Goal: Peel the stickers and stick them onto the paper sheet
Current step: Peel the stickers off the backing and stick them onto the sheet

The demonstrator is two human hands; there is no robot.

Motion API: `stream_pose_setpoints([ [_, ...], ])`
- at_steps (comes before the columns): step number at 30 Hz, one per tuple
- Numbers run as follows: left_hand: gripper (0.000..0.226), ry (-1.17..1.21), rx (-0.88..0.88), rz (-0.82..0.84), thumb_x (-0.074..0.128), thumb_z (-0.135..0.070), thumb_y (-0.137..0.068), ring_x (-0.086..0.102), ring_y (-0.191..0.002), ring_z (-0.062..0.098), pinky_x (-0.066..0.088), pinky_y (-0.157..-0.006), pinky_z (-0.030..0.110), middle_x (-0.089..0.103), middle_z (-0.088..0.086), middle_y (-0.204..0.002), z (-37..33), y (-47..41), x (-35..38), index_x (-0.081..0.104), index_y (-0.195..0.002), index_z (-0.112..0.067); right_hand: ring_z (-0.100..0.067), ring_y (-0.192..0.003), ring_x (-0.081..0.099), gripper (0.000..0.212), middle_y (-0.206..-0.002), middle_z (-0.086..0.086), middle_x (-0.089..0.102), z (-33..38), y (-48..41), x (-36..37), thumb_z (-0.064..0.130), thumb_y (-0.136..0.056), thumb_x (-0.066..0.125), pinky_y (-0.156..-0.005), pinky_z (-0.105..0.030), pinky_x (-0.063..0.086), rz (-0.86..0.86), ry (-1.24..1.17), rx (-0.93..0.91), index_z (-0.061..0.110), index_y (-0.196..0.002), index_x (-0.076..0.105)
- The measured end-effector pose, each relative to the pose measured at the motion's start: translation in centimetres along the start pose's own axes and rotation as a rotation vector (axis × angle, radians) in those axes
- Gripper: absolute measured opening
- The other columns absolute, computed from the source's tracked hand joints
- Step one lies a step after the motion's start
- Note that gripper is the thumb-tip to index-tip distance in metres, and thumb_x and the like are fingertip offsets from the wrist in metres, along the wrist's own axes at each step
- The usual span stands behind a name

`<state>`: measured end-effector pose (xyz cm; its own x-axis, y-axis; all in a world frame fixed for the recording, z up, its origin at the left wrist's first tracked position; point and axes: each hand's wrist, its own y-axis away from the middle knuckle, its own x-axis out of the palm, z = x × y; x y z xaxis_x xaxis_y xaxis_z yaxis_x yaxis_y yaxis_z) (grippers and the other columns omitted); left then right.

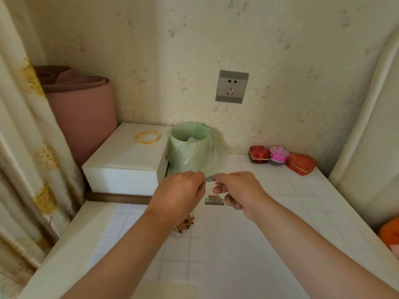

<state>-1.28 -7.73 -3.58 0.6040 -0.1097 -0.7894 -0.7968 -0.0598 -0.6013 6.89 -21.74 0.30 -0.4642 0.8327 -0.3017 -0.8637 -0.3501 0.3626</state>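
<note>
Both hands are raised over the white table, fingertips meeting in front of the small bin. My left hand [181, 190] and my right hand [235, 188] pinch a small grey sticker piece [209, 179] between them. Below the hands a sticker with brown animals [214, 200] shows, partly hidden by my right fingers. A sticker card with a brown cartoon animal [185, 226] lies on the table by my left wrist. The paper sheet [200, 210] is a pale strip, mostly hidden under my hands.
A small bin lined with a green bag [190, 147] stands just behind the hands. Left of it sits a white box [123, 165] bearing gold bangles [147, 137]. Red and pink gift boxes [280, 158] sit back right. A pink rolled mat [82, 113] leans at left.
</note>
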Motion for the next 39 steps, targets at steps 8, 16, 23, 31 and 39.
stream_pose_setpoints([
  [8, 0.017, 0.004, 0.19, 0.06, 0.058, -0.03, -0.093, 0.049, -0.041, 0.015, 0.034, -0.035, 0.024, 0.056, -0.007, -0.057, -1.0, 0.3, 1.0, 0.071, -0.094, -0.018, -0.016, -0.04, 0.044, 0.017, -0.057, -0.002, 0.061, -1.6, -1.5, -2.0, 0.017, -0.09, 0.056, -0.042, -0.02, 0.023, 0.022, 0.114, 0.052, 0.005, -0.092, 0.068],
  [16, 0.013, 0.5, -0.469, 0.255, 0.057, -0.036, -0.097, 0.057, -0.073, -0.002, 0.044, -0.069, 0.017, 0.061, -0.026, -0.091, -1.0, 0.5, 0.7, 0.065, -0.108, -0.038, -0.015, -0.053, 0.053, 0.024, -0.065, 0.003, 0.065, -3.2, -1.7, -3.9, 0.024, -0.101, 0.052, -0.06, -0.03, 0.043, 0.233, 0.407, -0.404, 0.018, -0.081, 0.065],
  [23, 0.017, 0.769, -0.648, 0.355, 0.062, -0.021, -0.094, 0.056, -0.056, -0.004, 0.043, -0.058, 0.01, 0.069, -0.019, -0.068, -1.8, -0.2, 1.2, 0.073, -0.084, -0.028, -0.006, -0.05, 0.048, 0.021, -0.065, 0.007, 0.062, -4.1, -2.4, -4.1, 0.031, -0.098, 0.057, -0.055, -0.027, 0.04, 0.248, 0.478, -0.485, 0.023, -0.081, 0.065],
  [31, 0.016, 0.726, -0.661, 0.327, 0.066, -0.027, -0.091, 0.06, -0.058, 0.005, 0.046, -0.06, 0.018, 0.07, -0.011, -0.074, -2.3, -0.5, 1.1, 0.072, -0.075, -0.03, -0.018, -0.066, 0.058, 0.024, -0.077, -0.001, 0.068, -4.2, -2.7, -4.2, 0.044, -0.096, 0.058, -0.063, -0.037, 0.045, 0.189, 0.545, -0.543, 0.029, -0.079, 0.064],
  [39, 0.014, 0.826, -0.794, 0.104, 0.066, -0.027, -0.093, 0.067, -0.054, 0.012, 0.039, -0.051, 0.023, 0.072, -0.007, -0.081, -2.0, -1.2, 0.2, 0.073, -0.08, -0.025, -0.011, -0.059, 0.061, 0.019, -0.09, -0.003, 0.072, -3.5, -3.0, -4.2, 0.042, -0.094, 0.064, -0.063, -0.03, 0.054, 0.067, 0.296, -0.478, 0.028, -0.107, 0.066],
])
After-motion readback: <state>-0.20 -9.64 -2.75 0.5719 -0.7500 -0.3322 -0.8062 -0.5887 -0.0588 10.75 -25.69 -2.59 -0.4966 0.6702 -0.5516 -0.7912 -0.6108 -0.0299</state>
